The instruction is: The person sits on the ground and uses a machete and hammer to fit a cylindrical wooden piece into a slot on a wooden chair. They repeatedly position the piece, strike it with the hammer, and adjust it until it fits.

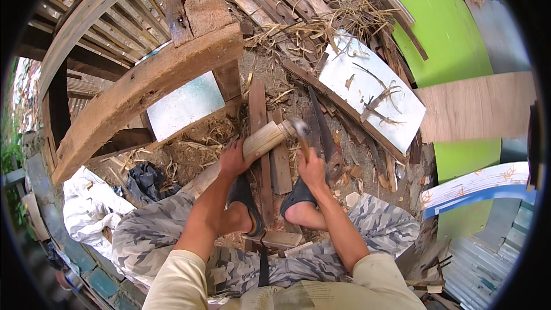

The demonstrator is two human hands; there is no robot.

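A thick, pale round pole [265, 140] slants from between my knees toward the middle of the head view. My left hand [233, 159] is wrapped round it just below its upper end, thumb on top. My right hand [311, 167] grips the short wooden handle of a hammer [298, 127]. The metal head is at the pole's far end, slightly blurred; whether it touches cannot be made out. Below my hands, dark planks [258, 103] lie on the ground between my sandalled feet. A long dark blade like a handsaw [323, 117] lies beyond my right hand.
A heavy timber frame [155, 92] with slats stands at the left. White sheets of board [367, 86] and piled scrap wood [275, 0] lie ahead. A green panel [442, 34] borders the right. A black plastic bag [144, 182] and white cloth [89, 201] lie left.
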